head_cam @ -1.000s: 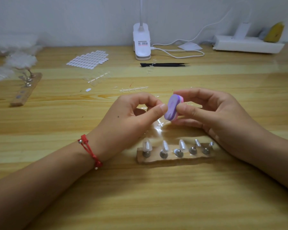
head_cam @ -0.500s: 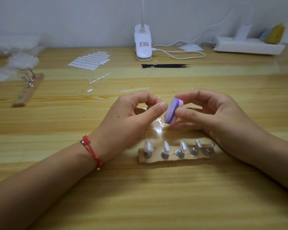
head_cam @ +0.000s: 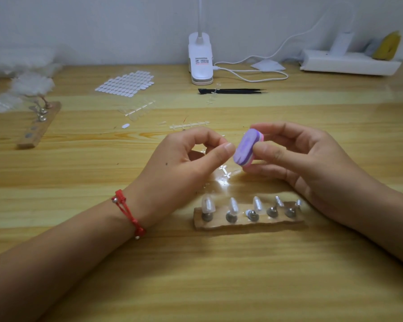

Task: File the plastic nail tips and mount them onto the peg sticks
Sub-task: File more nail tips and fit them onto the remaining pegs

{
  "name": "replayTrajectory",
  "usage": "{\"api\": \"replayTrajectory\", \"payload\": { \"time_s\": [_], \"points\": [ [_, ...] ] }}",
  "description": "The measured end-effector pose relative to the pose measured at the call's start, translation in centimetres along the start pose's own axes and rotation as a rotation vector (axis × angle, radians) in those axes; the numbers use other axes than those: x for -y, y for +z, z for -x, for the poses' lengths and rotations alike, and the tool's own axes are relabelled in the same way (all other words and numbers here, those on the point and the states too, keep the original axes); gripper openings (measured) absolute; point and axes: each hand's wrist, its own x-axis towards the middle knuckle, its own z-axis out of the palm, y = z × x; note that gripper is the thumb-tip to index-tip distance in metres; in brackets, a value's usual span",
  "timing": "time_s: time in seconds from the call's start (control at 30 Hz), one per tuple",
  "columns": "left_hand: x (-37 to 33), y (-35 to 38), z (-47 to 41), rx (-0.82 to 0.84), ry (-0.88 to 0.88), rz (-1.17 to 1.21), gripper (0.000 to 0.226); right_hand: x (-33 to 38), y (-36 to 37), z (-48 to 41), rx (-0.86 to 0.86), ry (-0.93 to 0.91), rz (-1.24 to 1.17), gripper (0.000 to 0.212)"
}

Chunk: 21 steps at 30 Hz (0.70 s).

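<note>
Currently the nail tip being worked is, by my reading, sitting in the pinch of the left hand [head_cam: 186, 163], whose thumb and forefinger are pressing together against the file block [head_cam: 248, 149]. The tip itself is clear and too small to make out, so I cannot confirm it. The right hand [head_cam: 300, 159] is gripping the purple-and-pink file block, thumb on the near face and fingers curling round the far side. It is holding the block tilted above the table [head_cam: 196, 275], one end touching the left thumb tip.

Judgement: the filing step is in hand, not the mounting.

Just below the hands, the wooden peg strip [head_cam: 249, 225] is lying flat with five metal pegs. The three pegs on the left are carrying mounted tips [head_cam: 233, 205]. The two right-hand pegs [head_cam: 278, 202] are looking bare, though glare is making this uncertain. So roughly three of five are looking done on this strip.

Next move, as I judge it: finishing the edge, then seating the tip on the fourth peg. That is calling for a light, steady press that avoids knocking the mounted neighbour.

Farther off, these are lying on the table:
- an empty plastic runner [head_cam: 189, 125]
- a sheet of white tabs [head_cam: 126, 83]
- black tweezers [head_cam: 233, 91]
- a white lamp base [head_cam: 200, 59]
- a second peg strip [head_cam: 39, 124], at far left
</note>
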Motion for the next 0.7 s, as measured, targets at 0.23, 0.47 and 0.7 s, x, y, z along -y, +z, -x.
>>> {"api": "replayTrajectory", "payload": {
  "time_s": [0.23, 0.47, 0.7],
  "points": [
    [0.00, 0.07, 0.09, -0.006, -0.004, -0.011, 0.014, 0.10, -0.05, -0.10, -0.035, 0.013, -0.048, 0.027],
    [-0.01, 0.10, 0.06, -0.023, 0.000, -0.027, 0.015, 0.08, -0.16, -0.10, -0.025, 0.014, -0.037, 0.023],
    [0.09, 0.07, 0.00, -0.025, 0.014, -0.047, 0.015, 0.05, 0.02, -0.02, 0.005, 0.011, 0.013, 0.028]
  ]
}}
